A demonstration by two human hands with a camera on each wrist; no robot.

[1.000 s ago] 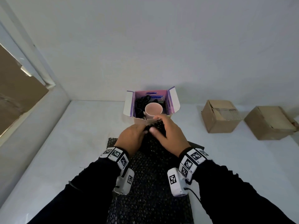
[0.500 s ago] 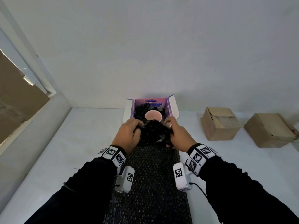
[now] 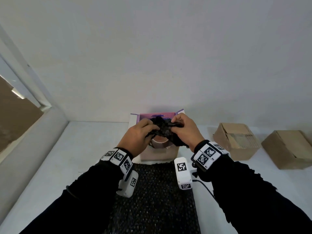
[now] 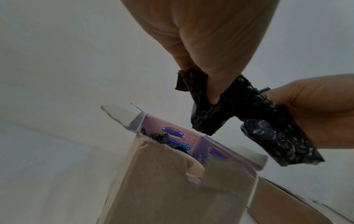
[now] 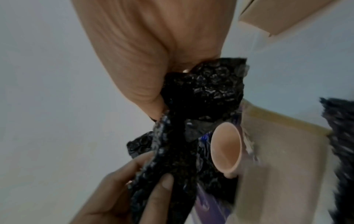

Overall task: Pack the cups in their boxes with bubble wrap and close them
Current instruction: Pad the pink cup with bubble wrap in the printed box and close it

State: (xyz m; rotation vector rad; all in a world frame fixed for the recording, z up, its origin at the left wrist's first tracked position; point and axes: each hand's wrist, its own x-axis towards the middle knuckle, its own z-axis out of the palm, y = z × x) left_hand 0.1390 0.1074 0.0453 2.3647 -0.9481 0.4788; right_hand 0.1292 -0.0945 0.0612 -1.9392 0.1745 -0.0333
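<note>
- We note that both hands have risen off the table: a second ago they pressed a wad of bubble wrap down on the black sheet (image 3: 152, 196); now they hold it in the air over the open box (image 3: 159, 153).
- The left hand (image 3: 137, 135) pinches one end of the wad (image 3: 162, 128) between thumb and fingers; the left wrist view shows the thumb pressed into a dark fold.
- The right hand (image 3: 184, 130) grips the other end, fingers curled round the crumpled plastic.
- The wad hangs stretched between the two hands, above the box mouth and apart from the sheet below.
- The cup (image 5: 227, 150) stands upright inside the box, its pink rim open and uncovered; other dark wrap lies in the box behind it.
- The box flaps stand open; nothing is closed yet.
- We judge the piece to be padding meant for the top of the cup or the space around it, so the cushioning step is in hand and the closing is still to do.
- Risk, in our judgement: the wad is bulky for the opening and may catch on a flap or tip the cup.
- Two brown boxes (image 3: 236, 141) sit on the table to the right, well apart from the work.
</note>
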